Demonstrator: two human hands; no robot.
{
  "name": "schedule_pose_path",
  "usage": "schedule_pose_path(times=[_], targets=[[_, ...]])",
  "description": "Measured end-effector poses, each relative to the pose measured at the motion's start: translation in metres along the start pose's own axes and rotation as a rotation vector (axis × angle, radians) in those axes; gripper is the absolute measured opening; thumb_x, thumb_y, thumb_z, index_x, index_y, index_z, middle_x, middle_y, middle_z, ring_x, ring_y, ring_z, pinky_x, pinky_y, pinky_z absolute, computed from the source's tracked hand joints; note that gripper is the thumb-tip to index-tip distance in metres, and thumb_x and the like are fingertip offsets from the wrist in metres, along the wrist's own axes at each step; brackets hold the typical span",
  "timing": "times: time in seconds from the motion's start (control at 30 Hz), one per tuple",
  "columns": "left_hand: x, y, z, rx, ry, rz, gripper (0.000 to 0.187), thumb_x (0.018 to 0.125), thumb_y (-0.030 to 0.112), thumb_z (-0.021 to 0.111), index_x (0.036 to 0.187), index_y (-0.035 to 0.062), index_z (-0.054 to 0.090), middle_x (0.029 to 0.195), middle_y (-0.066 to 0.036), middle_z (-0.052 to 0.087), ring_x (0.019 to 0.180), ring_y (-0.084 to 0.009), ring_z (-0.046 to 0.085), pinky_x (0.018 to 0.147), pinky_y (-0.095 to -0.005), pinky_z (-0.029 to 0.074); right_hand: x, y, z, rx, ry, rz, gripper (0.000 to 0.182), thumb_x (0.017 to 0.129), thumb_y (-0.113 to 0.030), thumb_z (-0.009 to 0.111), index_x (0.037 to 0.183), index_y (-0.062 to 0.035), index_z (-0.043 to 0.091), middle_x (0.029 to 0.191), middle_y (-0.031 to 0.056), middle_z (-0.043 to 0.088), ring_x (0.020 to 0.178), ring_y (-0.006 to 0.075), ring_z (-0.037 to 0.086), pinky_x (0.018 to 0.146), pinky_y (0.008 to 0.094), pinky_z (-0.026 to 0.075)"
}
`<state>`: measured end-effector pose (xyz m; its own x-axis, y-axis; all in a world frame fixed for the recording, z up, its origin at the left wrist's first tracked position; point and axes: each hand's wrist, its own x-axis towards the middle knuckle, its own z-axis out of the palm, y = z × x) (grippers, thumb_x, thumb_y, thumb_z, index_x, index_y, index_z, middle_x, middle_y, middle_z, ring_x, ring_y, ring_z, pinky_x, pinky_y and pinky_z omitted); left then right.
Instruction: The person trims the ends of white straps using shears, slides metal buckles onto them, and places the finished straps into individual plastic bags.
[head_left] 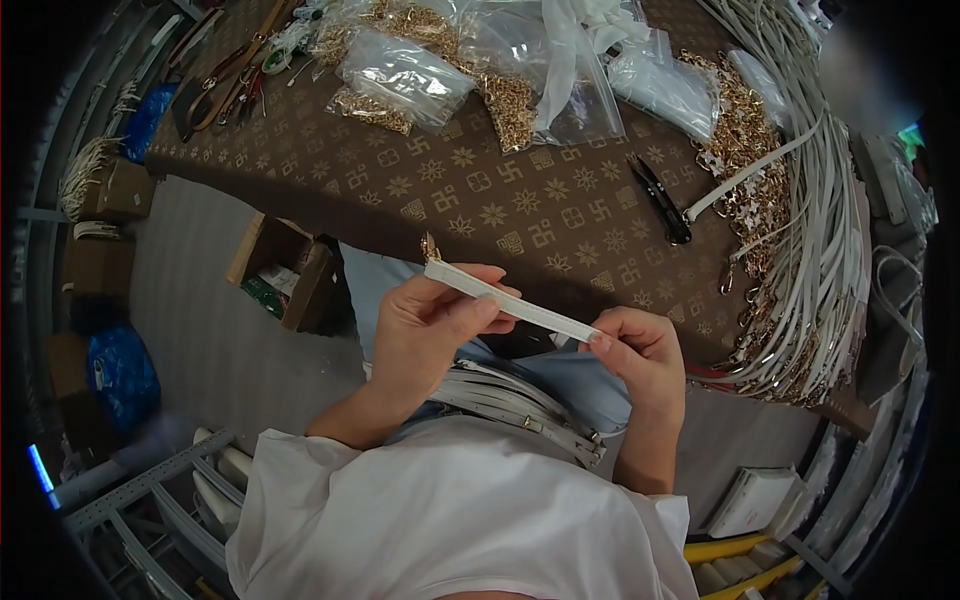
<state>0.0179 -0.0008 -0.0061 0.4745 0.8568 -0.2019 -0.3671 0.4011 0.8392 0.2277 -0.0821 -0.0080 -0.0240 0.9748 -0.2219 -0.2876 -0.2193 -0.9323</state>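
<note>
Between pinching left hand (425, 325) and right hand (642, 352): white strap (545, 319), slanting over the lap (597, 392). With a loosened pinch, could slip among straps (515, 398) below; swung forward, could catch gold-coloured metal end (430, 248) on bench (480, 195).

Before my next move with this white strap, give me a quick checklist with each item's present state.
1. Left hand gripping the white strap: ok, thumb against fingers.
2. Right hand on the strap's other end: ok, pinched.
3. Strap straight between the hands: ok, no visible twist.
4. Gold clasp fastened to the strap: cannot tell, too small.
5. Black snips away from the hands: ok, lying on the brown tablecloth.
6. Piled straps at the right separated: not ok, they overlap.
</note>
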Motion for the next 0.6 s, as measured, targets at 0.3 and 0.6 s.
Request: schedule_pose_path(times=[0.3, 0.6], targets=[[0.010, -0.017, 0.007, -0.165, -0.031, -0.035, 0.023, 0.095, 0.015, 0.043, 0.093, -0.0041, 0.055, 0.077, -0.007, 0.057, 0.079, -0.0199, 0.063, 0.073, -0.0325, 0.054, 0.033, -0.017, 0.000, -1.011, 0.568, -0.497, 0.010, 0.079, -0.006, 0.064, 0.085, 0.0019, 0.061, 0.081, 0.0105, 0.059, 0.069, 0.0238, 0.057, 0.060, 0.0304, 0.046], [0.002, -0.009, 0.005, -0.039, -0.214, -0.151, 0.024, 0.096, 0.014, 0.042, 0.104, -0.0039, 0.055, 0.071, 0.000, 0.047, 0.057, -0.0055, 0.042, 0.053, -0.0207, 0.037, 0.071, -0.013, -0.047, -1.738, 0.697, -0.505, 0.006, 0.082, -0.006, 0.057, 0.085, -0.0004, 0.056, 0.081, 0.0124, 0.051, 0.077, 0.0291, 0.052, 0.065, 0.0374, 0.044]])
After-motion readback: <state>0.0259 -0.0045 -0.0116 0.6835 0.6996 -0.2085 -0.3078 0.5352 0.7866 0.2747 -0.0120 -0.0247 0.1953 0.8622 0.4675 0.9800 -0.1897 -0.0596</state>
